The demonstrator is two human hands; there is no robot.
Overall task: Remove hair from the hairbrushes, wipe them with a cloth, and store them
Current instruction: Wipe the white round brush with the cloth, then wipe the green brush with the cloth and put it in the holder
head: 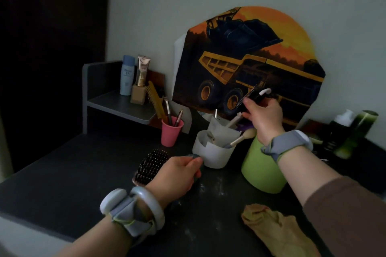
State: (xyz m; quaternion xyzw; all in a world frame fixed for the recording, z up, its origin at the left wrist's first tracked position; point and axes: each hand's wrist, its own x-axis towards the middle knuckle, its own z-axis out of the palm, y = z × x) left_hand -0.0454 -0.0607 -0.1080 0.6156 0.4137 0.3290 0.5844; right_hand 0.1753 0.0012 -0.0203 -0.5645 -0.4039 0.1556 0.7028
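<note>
My right hand (263, 115) grips a dark hairbrush (255, 95) by its body, fingers curled round it, raised above the white cup (213, 150) and the green cup (262, 170) at the back of the dark desk (83, 173). My left hand (177, 173) rests low on the desk, fingertips pinching something small, grey and blurred just beside the white cup; what it is I cannot tell. A second hairbrush (150, 166) lies bristles-up on the desk, partly under that hand. The yellow cloth (277, 229) sits crumpled near the desk's front edge, touched by neither hand.

By my reading, the raised brush is headed for storage in one of the cups, while the brush on the desk is yet to be stored; whether either is free of hair is too dim to judge.
</note>
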